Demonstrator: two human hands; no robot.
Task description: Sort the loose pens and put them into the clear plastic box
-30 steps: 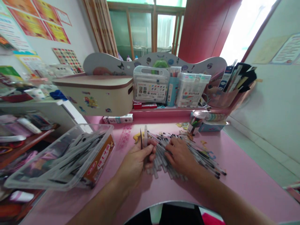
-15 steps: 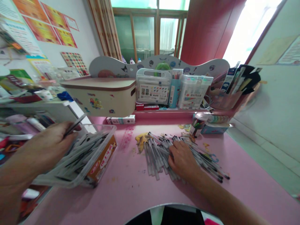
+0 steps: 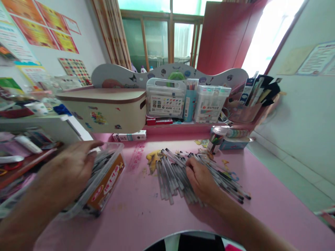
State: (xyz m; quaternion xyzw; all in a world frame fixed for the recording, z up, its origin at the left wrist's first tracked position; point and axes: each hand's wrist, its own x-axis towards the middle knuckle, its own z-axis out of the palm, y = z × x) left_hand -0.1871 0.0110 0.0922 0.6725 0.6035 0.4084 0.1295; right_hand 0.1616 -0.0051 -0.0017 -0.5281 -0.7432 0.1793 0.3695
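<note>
My left hand (image 3: 68, 170) is over the clear plastic box (image 3: 90, 195), its fingers stretched toward the far rim and the thumb apart. I see no pen in it, though motion blurs it a little. Slim grey pens (image 3: 101, 162) lie inside the box, partly hidden by this hand; an orange-brown label is on its side. My right hand (image 3: 202, 177) rests on a spread heap of translucent pens with dark ends (image 3: 169, 179) on the pink desk. Its fingers are curled together around a pen at the top of the heap, and the fingertips are partly hidden.
Along the back shelf stand a lidded cream bin (image 3: 112, 111), a clear marker case (image 3: 166, 101), a blue pencil holder (image 3: 190, 104) and a pink holder (image 3: 243, 111). A clear jar (image 3: 217, 139) is beyond the heap. At left is a cluttered shelf (image 3: 34, 150).
My left hand has opened, and the pen it held is no longer visible in it. My right hand's fingers have drawn closer together on the heap. The view has shifted slightly.
</note>
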